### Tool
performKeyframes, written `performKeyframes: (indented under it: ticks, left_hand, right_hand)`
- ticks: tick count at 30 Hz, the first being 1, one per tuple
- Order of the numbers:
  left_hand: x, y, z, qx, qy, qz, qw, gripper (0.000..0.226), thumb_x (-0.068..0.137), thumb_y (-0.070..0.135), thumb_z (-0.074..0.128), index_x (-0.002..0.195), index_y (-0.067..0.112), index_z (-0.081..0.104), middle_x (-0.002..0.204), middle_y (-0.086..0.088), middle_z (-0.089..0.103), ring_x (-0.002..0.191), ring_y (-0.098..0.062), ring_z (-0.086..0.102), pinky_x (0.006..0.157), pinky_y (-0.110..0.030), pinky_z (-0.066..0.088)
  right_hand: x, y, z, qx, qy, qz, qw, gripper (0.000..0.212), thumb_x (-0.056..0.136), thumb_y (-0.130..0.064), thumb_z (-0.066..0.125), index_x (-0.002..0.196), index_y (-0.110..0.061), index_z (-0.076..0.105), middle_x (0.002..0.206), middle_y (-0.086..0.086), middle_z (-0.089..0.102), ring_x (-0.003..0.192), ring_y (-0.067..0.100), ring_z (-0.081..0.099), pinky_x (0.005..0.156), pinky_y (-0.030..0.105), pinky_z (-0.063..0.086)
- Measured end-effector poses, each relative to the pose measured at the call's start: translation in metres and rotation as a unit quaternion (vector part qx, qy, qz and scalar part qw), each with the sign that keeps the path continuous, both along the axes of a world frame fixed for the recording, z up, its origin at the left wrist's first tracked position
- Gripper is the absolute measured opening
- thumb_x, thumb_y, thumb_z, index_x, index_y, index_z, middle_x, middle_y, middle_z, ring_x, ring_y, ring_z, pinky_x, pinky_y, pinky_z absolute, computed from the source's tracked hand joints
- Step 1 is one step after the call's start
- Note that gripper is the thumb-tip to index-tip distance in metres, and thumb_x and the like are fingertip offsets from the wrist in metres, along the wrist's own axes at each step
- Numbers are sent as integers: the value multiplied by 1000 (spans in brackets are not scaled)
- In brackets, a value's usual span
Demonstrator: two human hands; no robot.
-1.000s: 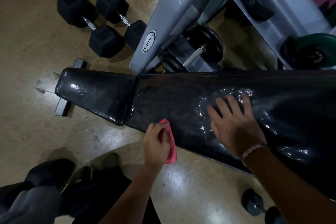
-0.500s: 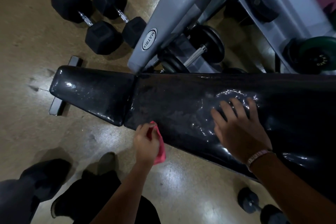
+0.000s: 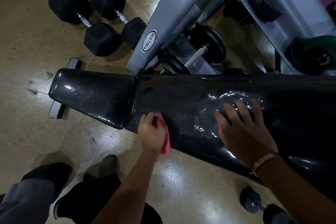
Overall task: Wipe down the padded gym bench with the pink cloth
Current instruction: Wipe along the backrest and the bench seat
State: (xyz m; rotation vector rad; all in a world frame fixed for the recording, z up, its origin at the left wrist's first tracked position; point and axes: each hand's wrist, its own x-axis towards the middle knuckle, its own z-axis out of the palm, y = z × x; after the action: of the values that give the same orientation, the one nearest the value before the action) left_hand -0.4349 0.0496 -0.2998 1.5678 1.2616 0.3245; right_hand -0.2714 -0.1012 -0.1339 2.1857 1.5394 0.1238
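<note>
The black padded bench (image 3: 181,96) runs across the view, with a short seat pad (image 3: 91,94) at its left end and a long glossy back pad to the right. My left hand (image 3: 151,132) grips the pink cloth (image 3: 166,143) at the near edge of the long pad, close to the gap between the two pads. Most of the cloth is hidden under my fingers. My right hand (image 3: 243,129) lies flat on the long pad with fingers spread, a pale band on its wrist.
Two black hex dumbbells (image 3: 87,18) lie on the tan floor beyond the seat pad. A grey machine frame (image 3: 163,23) with weight plates (image 3: 209,42) stands behind the bench. A small dumbbell (image 3: 254,203) lies at lower right. My legs and shoes (image 3: 101,169) are at lower left.
My left hand has carried the pink cloth leftward along the near edge of the long pad, toward the gap. My right hand stays planted on the pad.
</note>
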Motion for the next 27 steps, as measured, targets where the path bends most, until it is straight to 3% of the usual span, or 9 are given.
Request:
performKeyframes:
  ticks: [3,8,10,15,18,21,24,27]
  left_hand:
    - [8,-9,8,9,-60,-21,998,17,86,4,72,95,17,77,90,4,65,83,-12,64,78,-20,50]
    - [9,3,2,7,12,-15,1000,12,86,7,68,92,15,74,88,1,65,81,-19,63,76,-35,53]
    - [30,19,6,-2,26,-17,1000,13,85,10,66,92,18,74,89,1,66,83,-20,64,79,-34,53]
    - [44,11,16,1,-71,-48,996,18,83,5,69,91,20,77,88,4,67,83,-12,66,82,-22,51]
    - [34,14,11,6,-40,-40,998,16,82,8,67,91,19,76,88,3,67,83,-17,67,81,-33,54]
    - [54,30,13,-8,24,-27,999,14,83,11,65,89,19,75,89,0,67,84,-22,66,77,-32,51]
    - [77,28,26,3,-16,-39,999,14,84,13,65,91,19,76,89,2,66,84,-19,65,77,-28,49]
    - [78,17,29,21,-82,-77,993,14,86,10,69,94,18,77,86,3,64,81,-15,63,77,-25,49]
  right_hand:
    - [1,0,0,-3,4,-3,1000,48,84,-32,70,128,-12,66,132,20,60,126,43,50,107,75,36]
    - [1,1,-1,-8,8,-4,1000,50,84,-32,72,129,-12,66,134,21,59,126,44,53,108,75,35]
    - [1,1,-2,-7,6,-3,1000,50,83,-32,73,129,-12,66,134,21,59,126,44,53,108,76,35]
    - [1,1,-1,-11,8,-4,1000,51,82,-31,73,128,-11,66,133,21,59,126,45,53,108,76,35]
    - [0,2,2,-21,14,-4,1000,52,81,-33,75,128,-12,67,133,21,59,126,45,53,109,76,34]
    - [0,5,4,-33,23,-5,999,53,80,-33,75,128,-13,67,133,20,60,126,44,51,110,75,33]
    - [0,6,5,-47,28,-6,999,51,82,-33,71,129,-14,67,136,19,61,130,44,53,113,75,32]
    - [0,6,5,-60,32,-5,998,45,94,-34,50,133,-15,63,142,19,59,137,43,51,116,73,28]
